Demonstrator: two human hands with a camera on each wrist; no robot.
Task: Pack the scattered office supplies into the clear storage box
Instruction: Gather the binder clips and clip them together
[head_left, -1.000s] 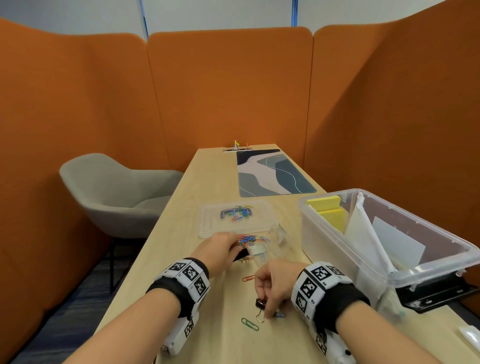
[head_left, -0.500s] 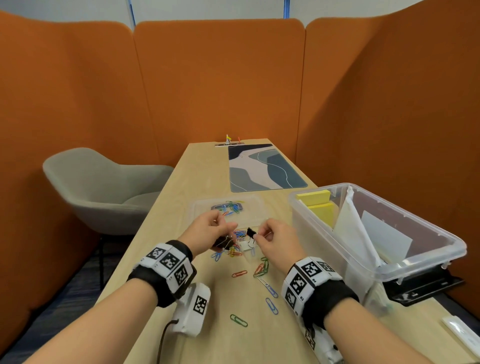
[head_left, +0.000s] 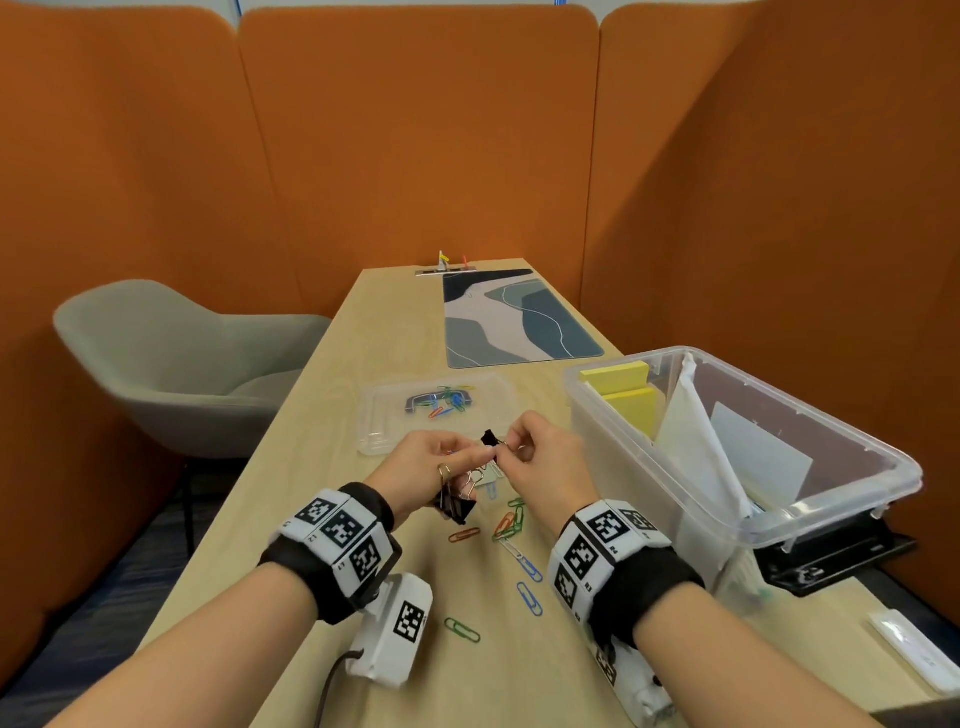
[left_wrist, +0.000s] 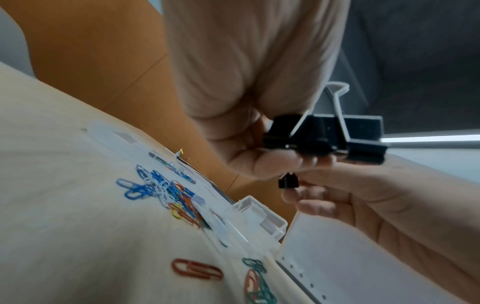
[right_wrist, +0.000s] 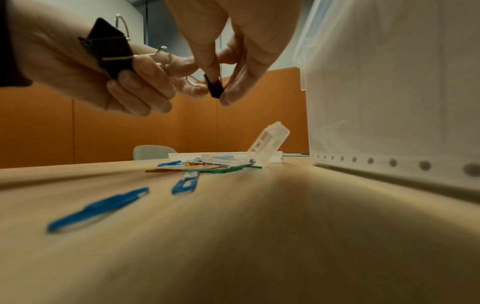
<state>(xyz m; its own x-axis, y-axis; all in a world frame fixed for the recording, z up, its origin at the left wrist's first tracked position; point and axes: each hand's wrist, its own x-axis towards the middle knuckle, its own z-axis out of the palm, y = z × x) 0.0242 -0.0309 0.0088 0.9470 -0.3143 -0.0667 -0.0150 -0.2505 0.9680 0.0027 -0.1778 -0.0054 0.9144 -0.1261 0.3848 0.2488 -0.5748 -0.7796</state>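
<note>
My left hand (head_left: 445, 464) is raised over the wooden table and grips a bunch of black binder clips (head_left: 457, 508), seen close in the left wrist view (left_wrist: 324, 134). My right hand (head_left: 524, 453) is right beside it and pinches one small black binder clip (head_left: 488, 439) between thumb and finger (right_wrist: 214, 87). The two hands nearly touch. The clear storage box (head_left: 831, 441) stands to the right, holding yellow sticky-note pads (head_left: 621, 387) and white paper. Coloured paper clips (head_left: 511, 525) lie scattered on the table under the hands.
A clear lid (head_left: 382, 436) with more paper clips lies just beyond the hands. A small open clear case (right_wrist: 267, 144) sits by it. A desk mat (head_left: 509, 322) lies farther back, a grey chair (head_left: 171, 364) at the left, a black tray (head_left: 836, 564) beside the box.
My right hand lifted the small binder clip from the near table and carried it up to the left hand. The left hand rose off the table with its clips.
</note>
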